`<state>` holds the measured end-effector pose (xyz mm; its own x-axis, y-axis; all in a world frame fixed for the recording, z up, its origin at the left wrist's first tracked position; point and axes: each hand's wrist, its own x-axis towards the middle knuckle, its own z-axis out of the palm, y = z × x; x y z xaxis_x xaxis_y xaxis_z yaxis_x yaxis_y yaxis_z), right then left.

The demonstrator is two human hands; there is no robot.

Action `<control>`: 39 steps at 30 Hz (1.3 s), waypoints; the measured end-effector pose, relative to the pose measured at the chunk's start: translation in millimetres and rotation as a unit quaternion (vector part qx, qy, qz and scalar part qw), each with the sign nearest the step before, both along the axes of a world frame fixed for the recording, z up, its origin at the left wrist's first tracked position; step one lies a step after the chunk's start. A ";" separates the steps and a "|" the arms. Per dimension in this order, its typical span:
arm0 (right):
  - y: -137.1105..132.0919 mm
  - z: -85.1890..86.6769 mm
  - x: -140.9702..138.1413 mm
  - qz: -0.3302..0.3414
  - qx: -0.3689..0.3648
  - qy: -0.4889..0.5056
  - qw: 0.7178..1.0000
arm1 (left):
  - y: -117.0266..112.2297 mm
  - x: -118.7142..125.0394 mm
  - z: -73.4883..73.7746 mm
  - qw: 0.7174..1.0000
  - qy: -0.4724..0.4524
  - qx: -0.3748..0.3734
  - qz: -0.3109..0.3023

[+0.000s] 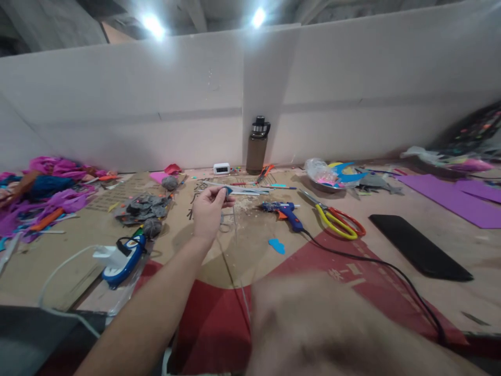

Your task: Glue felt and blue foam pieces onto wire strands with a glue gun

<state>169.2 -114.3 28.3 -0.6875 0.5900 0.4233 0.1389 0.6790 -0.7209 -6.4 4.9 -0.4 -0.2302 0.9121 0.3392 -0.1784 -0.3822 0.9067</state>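
Note:
My left hand [211, 206] is raised over the middle of the table, its thumb and fingers pinched on a small blue piece [228, 191]. A thin pale thread [243, 295] runs from near these fingers down toward me. My right hand [297, 313] is a large smear close to the camera at the lower right, its fingers not distinguishable. Just right of my left hand lies a blue hot glue gun [287, 213] with an orange trigger. A blue cut-out piece [277, 245] lies in front of it. Pale strips [250, 191] lie behind my left fingers.
Yellow-and-red-handled scissors [338, 219] and a black phone-like slab [418, 245] lie to the right. A bottle [258, 146] stands by the wall. Grey yarn [146, 208], a blue power strip [124, 263] and colourful scraps [50, 193] fill the left. The glue gun's cable [371, 257] curves right.

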 end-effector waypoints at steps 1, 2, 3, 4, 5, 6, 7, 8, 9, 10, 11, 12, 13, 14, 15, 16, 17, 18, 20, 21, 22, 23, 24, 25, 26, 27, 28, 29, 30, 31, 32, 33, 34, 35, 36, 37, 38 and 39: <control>3.2 9.2 -3.5 -0.041 -0.008 0.023 0.999 | -0.7 0.8 0.6 1.000 0.002 -0.002 -0.001; 9.3 15.9 -8.1 -0.099 -0.019 0.055 0.993 | -1.7 1.8 1.5 1.000 0.004 -0.003 -0.002; 18.3 19.2 -13.6 -0.165 -0.031 0.089 0.982 | -3.1 2.7 2.5 1.000 0.006 -0.005 -0.002; 29.8 19.0 -20.0 -0.238 -0.050 0.133 0.961 | -4.8 3.6 3.7 1.000 0.012 -0.005 0.000; 42.9 15.4 -27.0 -0.283 -0.059 0.161 0.944 | -6.8 4.4 4.9 1.000 0.021 0.000 0.004; 56.3 9.3 -34.1 -0.306 -0.072 0.189 0.930 | -9.1 5.0 6.1 0.999 0.039 0.010 0.011; 68.9 1.6 -41.1 -0.302 -0.099 0.222 0.922 | -11.5 5.3 7.2 0.997 0.066 0.028 0.018; 79.6 -6.4 -47.7 -0.289 -0.141 0.266 0.909 | -14.0 5.3 8.3 0.993 0.098 0.050 0.030; 87.7 -13.8 -53.5 -0.273 -0.189 0.306 0.892 | -16.3 5.1 9.2 0.987 0.136 0.071 0.044; 93.0 -19.8 -58.2 -0.253 -0.241 0.349 0.869 | -18.5 4.7 10.1 0.979 0.172 0.089 0.063; 95.7 -23.9 -61.6 -0.226 -0.291 0.382 0.847 | -20.4 4.1 11.0 0.970 0.205 0.103 0.082; 96.2 -26.1 -63.6 -0.196 -0.334 0.407 0.827 | -21.9 3.5 12.0 0.961 0.233 0.113 0.100; 95.2 -26.6 -64.2 -0.165 -0.368 0.422 0.812 | -23.0 2.8 13.1 0.952 0.254 0.121 0.118; 93.4 -25.7 -63.6 -0.136 -0.390 0.428 0.804 | -23.6 2.3 14.2 0.945 0.270 0.128 0.133; 91.4 -24.1 -62.2 -0.113 -0.402 0.429 0.801 | -23.7 1.8 15.1 0.940 0.280 0.131 0.146; 89.6 -22.2 -60.4 -0.101 -0.404 0.425 0.804 | -23.2 1.6 15.9 0.936 0.285 0.131 0.158; 88.5 -20.4 -58.4 -0.103 -0.398 0.417 0.810 | -22.4 1.6 16.4 0.937 0.283 0.126 0.163; 88.0 -19.1 -56.6 -0.119 -0.385 0.406 0.821 | -21.2 1.8 16.6 0.941 0.271 0.119 0.162; 88.8 -17.8 -53.6 -0.186 -0.331 0.373 0.847 | -18.4 3.2 15.7 0.959 0.232 0.092 0.137; 89.7 -17.8 -52.4 -0.223 -0.293 0.352 0.860 | -17.0 4.2 14.8 0.968 0.210 0.076 0.116; 90.8 -17.9 -51.1 -0.254 -0.251 0.331 0.874 | -15.9 5.3 13.7 0.976 0.189 0.060 0.093; 91.8 -18.0 -49.8 -0.276 -0.210 0.311 0.885 | -15.0 6.5 12.5 0.981 0.173 0.046 0.070; 92.8 -18.1 -48.2 -0.291 -0.173 0.296 0.893 | -14.4 7.7 11.3 0.985 0.158 0.036 0.051; 93.7 -18.1 -46.5 -0.300 -0.142 0.284 0.899 | -14.0 8.9 10.2 0.988 0.145 0.030 0.036; 94.6 -18.2 -44.5 -0.309 -0.119 0.275 0.903 | -13.8 9.9 9.2 0.991 0.131 0.029 0.024; 95.4 -18.3 -42.4 -0.318 -0.102 0.267 0.904 | -13.8 10.8 8.5 0.992 0.120 0.029 0.014; 96.2 -18.5 -40.4 -0.327 -0.090 0.261 0.904 | -13.9 11.6 8.0 0.993 0.111 0.028 0.005; 97.1 -18.8 -38.5 -0.334 -0.081 0.254 0.904 | -14.0 12.3 7.7 0.994 0.105 0.027 -0.003; 98.1 -19.2 -36.8 -0.339 -0.072 0.245 0.905 | -14.2 12.9 7.6 0.995 0.100 0.025 -0.012; 99.0 -19.7 -35.4 -0.341 -0.063 0.235 0.908 | -14.5 13.4 7.6 0.995 0.097 0.022 -0.019; 99.9 -20.2 -34.4 -0.343 -0.053 0.225 0.910 | -14.8 13.9 7.8 0.995 0.093 0.021 -0.024; 100.8 -20.9 -33.8 -0.344 -0.043 0.214 0.913 | -15.2 14.3 8.1 0.995 0.090 0.021 -0.028; 101.5 -21.6 -33.4 -0.344 -0.035 0.203 0.916 | -15.6 14.6 8.4 0.995 0.088 0.022 -0.033; 102.2 -22.3 -33.3 -0.344 -0.029 0.194 0.918 | -16.0 14.9 8.7 0.995 0.086 0.024 -0.036; 102.7 -23.0 -33.4 -0.344 -0.026 0.188 0.920 | -16.5 15.1 9.1 0.995 0.086 0.026 -0.038; 103.1 -23.7 -33.6 -0.341 -0.025 0.184 0.922 | -17.1 15.3 9.4 0.995 0.088 0.028 -0.040; 103.4 -24.4 -33.8 -0.337 -0.025 0.182 0.924 | -17.7 15.3 9.7 0.995 0.092 0.029 -0.040; 103.4 -24.9 -34.0 -0.332 -0.024 0.180 0.926 | -18.3 15.3 9.9 0.994 0.098 0.031 -0.039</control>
